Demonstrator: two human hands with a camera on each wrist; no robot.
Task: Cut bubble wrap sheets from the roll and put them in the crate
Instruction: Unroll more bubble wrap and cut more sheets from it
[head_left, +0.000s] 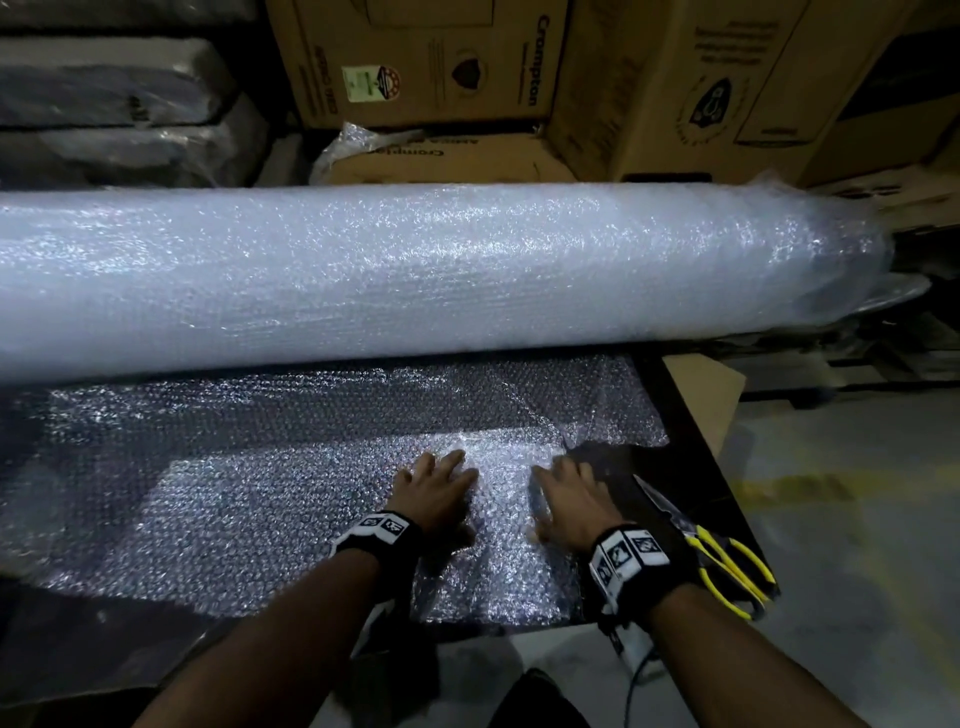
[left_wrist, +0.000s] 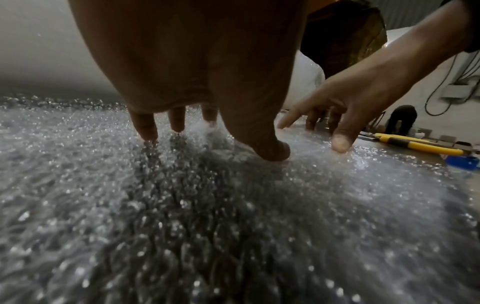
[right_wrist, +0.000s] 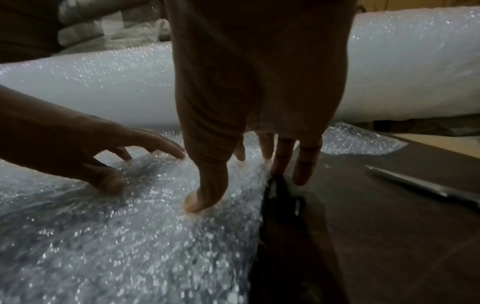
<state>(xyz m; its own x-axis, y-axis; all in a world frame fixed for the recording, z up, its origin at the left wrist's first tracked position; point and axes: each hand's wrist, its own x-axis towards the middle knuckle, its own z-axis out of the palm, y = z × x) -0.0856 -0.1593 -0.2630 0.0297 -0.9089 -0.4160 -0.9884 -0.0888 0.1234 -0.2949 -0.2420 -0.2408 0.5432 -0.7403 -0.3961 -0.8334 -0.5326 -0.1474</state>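
Observation:
A thick roll of bubble wrap (head_left: 415, 270) lies across the back of the dark table (head_left: 691, 415). A folded bubble wrap sheet (head_left: 249, 499) is spread in front of it. My left hand (head_left: 436, 488) presses flat on the sheet with straight fingers (left_wrist: 145, 127). My right hand (head_left: 571, 499) presses beside it at the sheet's right edge (right_wrist: 254, 185), its outer fingers (right_wrist: 303, 164) over bare table. Yellow-handled scissors (head_left: 727, 566) lie at the table's right corner, just right of my right wrist. No crate is in view.
Cardboard boxes (head_left: 426, 62) are stacked behind the roll, and dark wrapped bundles (head_left: 104, 93) sit at the back left. A cardboard piece (head_left: 701, 395) leans beside the table's right edge. Grey floor (head_left: 857, 519) lies to the right.

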